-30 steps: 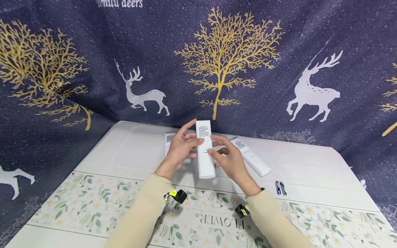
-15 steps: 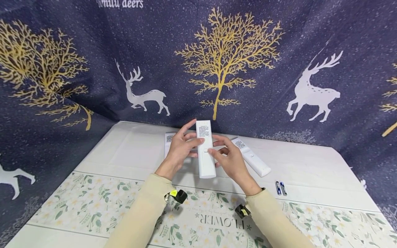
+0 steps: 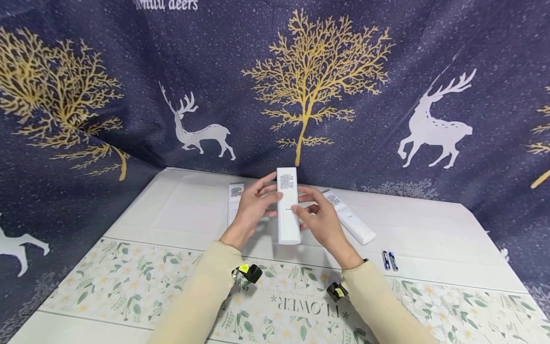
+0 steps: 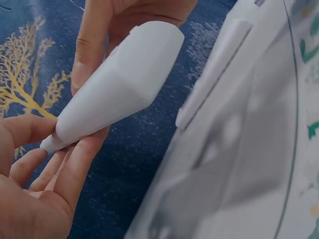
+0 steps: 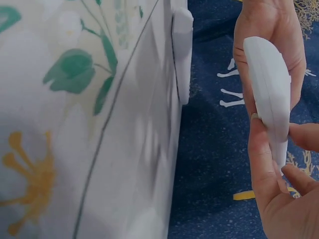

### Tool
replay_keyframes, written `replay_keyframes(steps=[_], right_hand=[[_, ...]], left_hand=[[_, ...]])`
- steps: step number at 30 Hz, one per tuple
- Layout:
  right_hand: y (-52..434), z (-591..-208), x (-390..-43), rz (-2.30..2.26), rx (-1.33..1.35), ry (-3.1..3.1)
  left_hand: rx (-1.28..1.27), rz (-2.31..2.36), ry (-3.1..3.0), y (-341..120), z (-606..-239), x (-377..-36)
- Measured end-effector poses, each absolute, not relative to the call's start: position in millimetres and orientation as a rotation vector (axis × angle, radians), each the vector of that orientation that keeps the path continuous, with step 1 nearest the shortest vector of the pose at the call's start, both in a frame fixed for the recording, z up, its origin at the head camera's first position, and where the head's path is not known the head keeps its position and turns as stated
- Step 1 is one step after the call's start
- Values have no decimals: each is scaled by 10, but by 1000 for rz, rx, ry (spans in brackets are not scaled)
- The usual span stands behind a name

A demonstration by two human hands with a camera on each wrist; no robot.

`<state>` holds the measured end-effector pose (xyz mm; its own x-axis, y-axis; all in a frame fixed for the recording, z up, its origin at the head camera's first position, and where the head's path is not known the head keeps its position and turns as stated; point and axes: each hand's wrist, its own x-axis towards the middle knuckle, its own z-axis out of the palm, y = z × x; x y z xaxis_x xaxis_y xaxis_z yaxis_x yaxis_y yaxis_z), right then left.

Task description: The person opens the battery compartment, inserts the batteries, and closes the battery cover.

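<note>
Both hands grip one white remote back-side up above the counter: the left hand curls round its left edge, and the right hand holds the right edge with its thumb on the back. A second remote lies just right of the held one, a third just left, and two batteries lie farther right.

Between two remotes lying on the table (one left, one right), a third remote is held.
</note>
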<state>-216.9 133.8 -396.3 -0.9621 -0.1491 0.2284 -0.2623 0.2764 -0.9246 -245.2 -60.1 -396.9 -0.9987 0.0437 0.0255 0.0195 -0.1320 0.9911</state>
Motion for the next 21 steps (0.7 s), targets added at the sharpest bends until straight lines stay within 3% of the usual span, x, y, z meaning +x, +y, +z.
replay_keyframes(steps=[21], right_hand=[[1403, -4183, -2309, 1647, 313, -2643]], left_hand=[[15, 2267, 2029, -550, -4243, -2570]])
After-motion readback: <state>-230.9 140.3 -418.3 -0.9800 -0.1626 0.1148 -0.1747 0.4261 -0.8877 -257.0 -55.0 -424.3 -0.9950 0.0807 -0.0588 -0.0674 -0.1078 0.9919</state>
